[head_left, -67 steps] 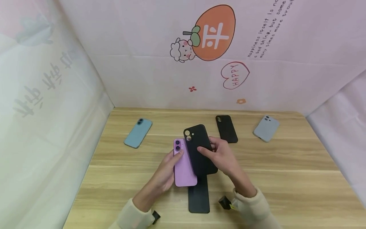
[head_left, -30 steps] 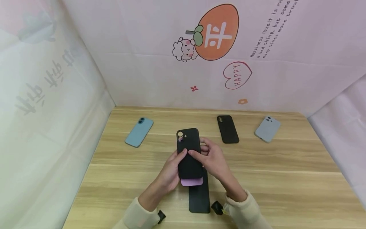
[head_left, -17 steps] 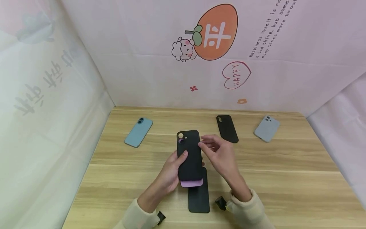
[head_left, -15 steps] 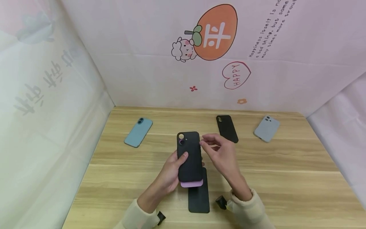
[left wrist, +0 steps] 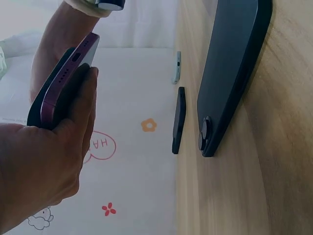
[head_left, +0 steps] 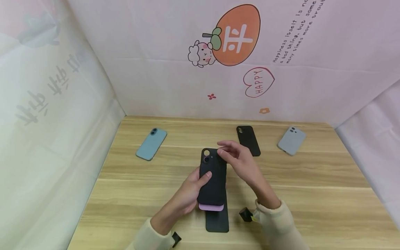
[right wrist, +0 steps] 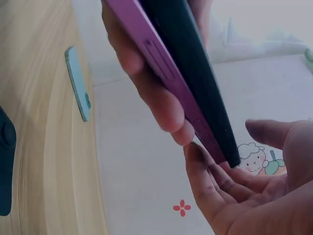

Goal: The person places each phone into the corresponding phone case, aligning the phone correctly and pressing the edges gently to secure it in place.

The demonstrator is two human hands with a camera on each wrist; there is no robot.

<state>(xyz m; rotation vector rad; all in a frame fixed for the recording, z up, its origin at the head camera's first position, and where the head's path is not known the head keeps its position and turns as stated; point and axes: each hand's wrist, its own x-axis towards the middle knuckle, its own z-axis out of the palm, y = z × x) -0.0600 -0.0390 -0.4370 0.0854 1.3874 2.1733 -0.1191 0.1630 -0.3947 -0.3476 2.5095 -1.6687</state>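
**Left hand (head_left: 190, 189) grips purple phone (head_left: 210, 207) and black case (head_left: 213, 187) together**

Both are raised above the wooden table (head_left: 312, 208), the case over the phone's back, the phone's lower end jutting out. The left thumb lies on the case, fingers curled round the pair. The right hand (head_left: 242, 163) is loosely spread at the camera end, its thumb clear of the case in the right wrist view. Beneath, a dark phone (head_left: 217, 222) lies on the table. Near the far edge lies a second black case (head_left: 249, 140); a blue phone (head_left: 151, 144) is toward the far left corner, a pale grey phone or case (head_left: 292, 140) toward the far right.
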